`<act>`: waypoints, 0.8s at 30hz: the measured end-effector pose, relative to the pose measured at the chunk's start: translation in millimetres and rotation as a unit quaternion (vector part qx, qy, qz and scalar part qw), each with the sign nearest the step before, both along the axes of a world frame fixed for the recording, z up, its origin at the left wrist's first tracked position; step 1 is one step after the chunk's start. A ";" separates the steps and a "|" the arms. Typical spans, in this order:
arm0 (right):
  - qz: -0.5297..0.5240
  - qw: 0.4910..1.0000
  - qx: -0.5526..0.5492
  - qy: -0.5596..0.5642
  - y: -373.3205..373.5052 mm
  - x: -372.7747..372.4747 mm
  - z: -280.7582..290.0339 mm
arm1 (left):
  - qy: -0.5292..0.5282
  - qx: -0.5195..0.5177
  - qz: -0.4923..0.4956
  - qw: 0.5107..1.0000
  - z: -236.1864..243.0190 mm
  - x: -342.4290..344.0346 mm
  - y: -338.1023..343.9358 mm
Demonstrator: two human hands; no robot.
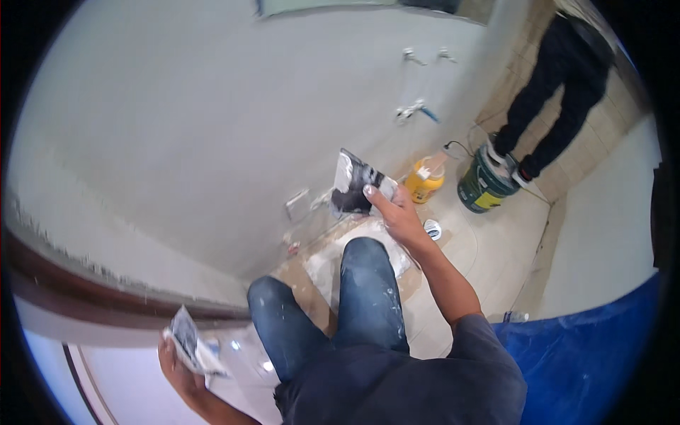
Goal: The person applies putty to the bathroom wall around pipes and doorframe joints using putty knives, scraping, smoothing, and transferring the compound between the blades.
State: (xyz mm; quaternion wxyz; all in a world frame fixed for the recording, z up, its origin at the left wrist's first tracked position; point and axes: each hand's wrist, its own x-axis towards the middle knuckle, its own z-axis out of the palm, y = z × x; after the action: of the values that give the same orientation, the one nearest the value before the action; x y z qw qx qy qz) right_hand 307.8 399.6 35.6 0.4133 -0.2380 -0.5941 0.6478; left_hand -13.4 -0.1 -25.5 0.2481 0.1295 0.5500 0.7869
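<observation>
My right hand [405, 221] is closed on a wide putty knife [347, 202], thumb pressed on its face. The dark blade is smeared with white putty and is raised in front of the grey wall [198, 120]; I cannot tell whether it touches. Low on the left, my left hand [173, 368] grips a second putty knife [185, 334], also coated with white putty and held apart from the wall. Its handle is hidden by the fingers. Both knees, in paint-spotted jeans [368, 297], are bent between the two hands.
A person [567, 78] in dark trousers stands on a green bucket [478, 188] at the right. Beside it are an open yellow bucket [425, 185] and a white lid [432, 229]. Pipe fittings [411, 113] stick out of the wall. Blue sheeting [588, 354] lies lower right.
</observation>
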 end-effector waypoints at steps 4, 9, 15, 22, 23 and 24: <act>-0.134 0.982 0.131 0.015 63.2 13.6 22.1 | -0.017 0.009 -0.011 1.000 0.6 -21.0 -19.8; -0.322 0.929 0.177 -0.036 141.5 7.3 49.0 | -0.033 0.009 0.035 0.999 -1.2 -36.9 -15.1; -0.466 0.818 0.306 -0.143 198.7 -7.9 86.0 | -0.036 0.023 0.084 0.996 6.0 -22.9 0.0; -0.543 0.752 0.342 -0.152 209.1 -60.8 101.0 | 0.003 -0.004 0.084 0.996 4.0 -22.2 -4.3; -0.572 0.730 0.345 -0.146 204.5 -75.5 98.7 | 0.003 -0.010 0.097 0.995 3.0 -22.3 -2.7; -0.600 0.707 0.348 -0.140 198.7 -88.8 95.4 | 0.002 -0.016 0.109 0.994 1.8 -22.3 -1.2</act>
State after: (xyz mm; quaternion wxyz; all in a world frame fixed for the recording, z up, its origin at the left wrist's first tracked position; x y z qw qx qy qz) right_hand 219.0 598.3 130.9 0.6804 -0.4717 -0.5600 -0.0303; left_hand -35.6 -1.3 -23.7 0.1617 0.0669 0.5740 0.7999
